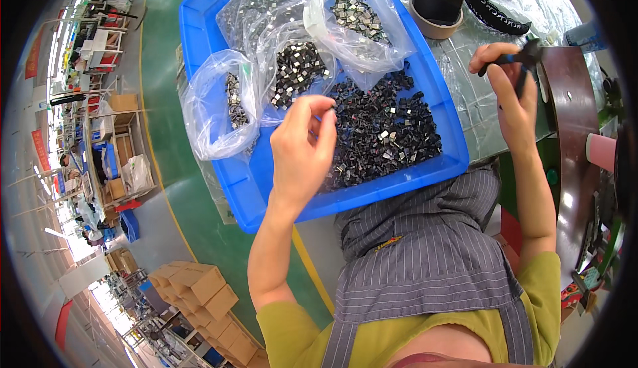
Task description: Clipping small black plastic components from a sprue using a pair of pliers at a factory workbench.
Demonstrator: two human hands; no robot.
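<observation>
Poised in pinch shape with left hand [300, 145] over small black parts [375, 132] heaped in blue tray [249, 192]; cannot tell if gripping one. Gripping pliers [530, 54] with right hand [517, 112]. Likely light, stiff parts; pinch by sides.

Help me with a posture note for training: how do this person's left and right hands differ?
The left hand is over the blue tray; the right hand is beyond its right edge. The right hand has a dark-handled tool in its grip; the left hand's thumb and fingertips are drawn close, but whether they hold anything is unclear. Both hands are bare, with bent fingers.
</observation>
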